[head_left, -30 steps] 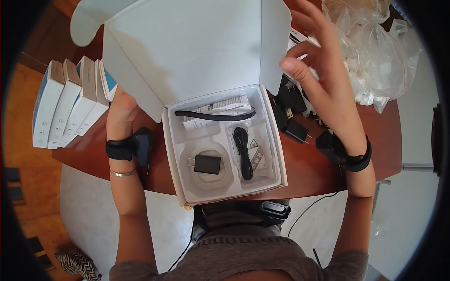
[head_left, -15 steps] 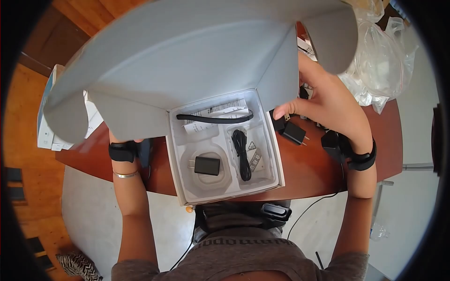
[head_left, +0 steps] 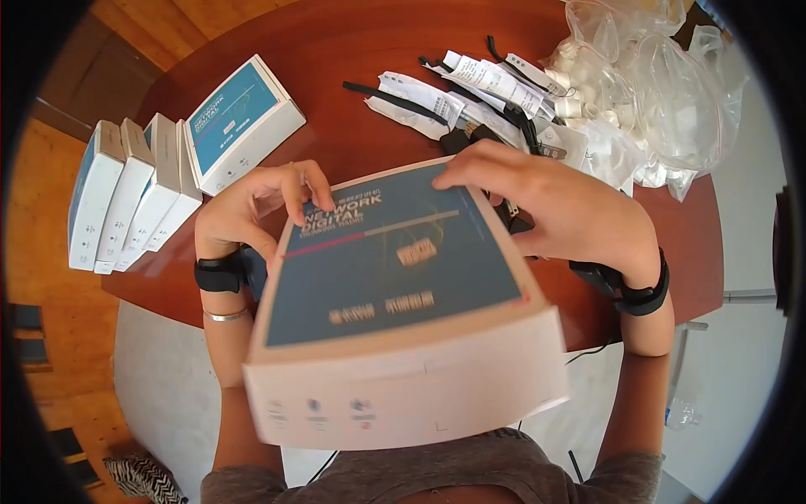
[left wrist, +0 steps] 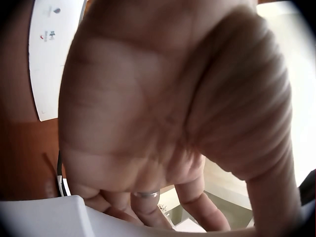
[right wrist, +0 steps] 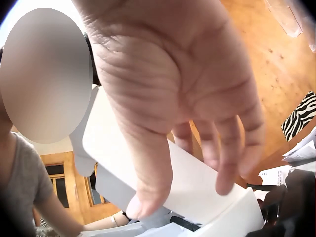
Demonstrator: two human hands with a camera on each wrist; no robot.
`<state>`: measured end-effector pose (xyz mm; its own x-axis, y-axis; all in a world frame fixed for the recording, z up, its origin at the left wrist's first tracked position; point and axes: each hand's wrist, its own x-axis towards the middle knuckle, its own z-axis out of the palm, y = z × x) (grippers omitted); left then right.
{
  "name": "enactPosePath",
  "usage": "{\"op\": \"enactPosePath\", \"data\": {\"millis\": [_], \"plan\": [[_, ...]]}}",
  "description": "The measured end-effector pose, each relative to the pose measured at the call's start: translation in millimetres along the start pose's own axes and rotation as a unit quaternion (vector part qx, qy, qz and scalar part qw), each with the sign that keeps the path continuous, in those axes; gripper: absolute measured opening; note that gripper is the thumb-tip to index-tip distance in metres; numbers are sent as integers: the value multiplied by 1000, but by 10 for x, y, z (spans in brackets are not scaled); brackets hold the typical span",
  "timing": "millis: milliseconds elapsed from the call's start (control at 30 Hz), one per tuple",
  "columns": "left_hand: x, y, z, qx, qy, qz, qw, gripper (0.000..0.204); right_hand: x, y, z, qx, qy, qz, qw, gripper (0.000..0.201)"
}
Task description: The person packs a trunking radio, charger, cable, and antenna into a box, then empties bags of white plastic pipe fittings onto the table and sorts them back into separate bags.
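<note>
The white box (head_left: 403, 269) has its blue lid, printed NETWORK DIGITAL, folded over toward the person, and its white front panel faces them. Whatever lies inside is hidden in the head view. At the far left edge, my left hand (head_left: 252, 206) has bent fingertips against the lid and its thumb near the side. My right hand (head_left: 554, 197) touches the far right corner with its fingers, its thumb beside the right edge. White card (right wrist: 192, 187) shows behind my spread right hand (right wrist: 173, 74) in the right wrist view. My left hand (left wrist: 163, 108) fills the left wrist view, thumb extended.
Several boxes (head_left: 134, 197) stand in a row at the left, with another blue-topped box (head_left: 243, 126) behind them. Folded papers with black straps (head_left: 495, 80) and black adapters lie beyond the right hand. Clear plastic bags (head_left: 663, 101) with white items are at the far right.
The lid has swung down toward the person, covering the tray with the adapter, cable and strap. Both hands have come inward to the box's far corners.
</note>
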<state>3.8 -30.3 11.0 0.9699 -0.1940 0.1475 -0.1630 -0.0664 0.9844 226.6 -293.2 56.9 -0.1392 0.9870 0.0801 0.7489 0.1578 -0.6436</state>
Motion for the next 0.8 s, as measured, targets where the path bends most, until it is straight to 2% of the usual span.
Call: {"op": "enactPosePath", "data": {"millis": [67, 133, 300, 400, 467, 600, 667, 700, 767, 800], "plan": [[15, 15, 19, 22, -15, 13, 1000, 39, -14, 29, 20, 11, -25, 11, 1000, 55], [2, 26, 43, 13, 22, -40, 999, 35, -29, 33, 32, -50, -72, 19, 996, 60], [35, -36, 37, 3, 31, -49, 998, 33, -32, -7, 76, -84, -71, 28, 994, 58], [70, -19, 100, 15, 77, -54, 995, 42, -41, 0, 112, -85, -49, 10, 995, 56], [76, -7, 107, 67, 93, -119, 986, 53, -25, -46, 123, -73, -58, 66, 994, 52], [30, -28, 48, 37, 86, -153, 984, 59, 10, -14, 191, -61, -23, 64, 996, 50], [30, 66, 75, 20, 111, -242, 964, 58, 19, 18, 166, -91, -15, 36, 995, 51], [11, 49, 61, 20, 110, -243, 964, 58, 37, 46, 164, -90, -14, 37, 995, 51], [-77, 0, -14, 6, 180, -227, 957, 56, 98, 121, 199, -114, 12, -16, 993, 39], [-113, 2, -56, 9, 179, -227, 957, 56, 117, 153, 238, -114, 15, -16, 993, 39]]}}
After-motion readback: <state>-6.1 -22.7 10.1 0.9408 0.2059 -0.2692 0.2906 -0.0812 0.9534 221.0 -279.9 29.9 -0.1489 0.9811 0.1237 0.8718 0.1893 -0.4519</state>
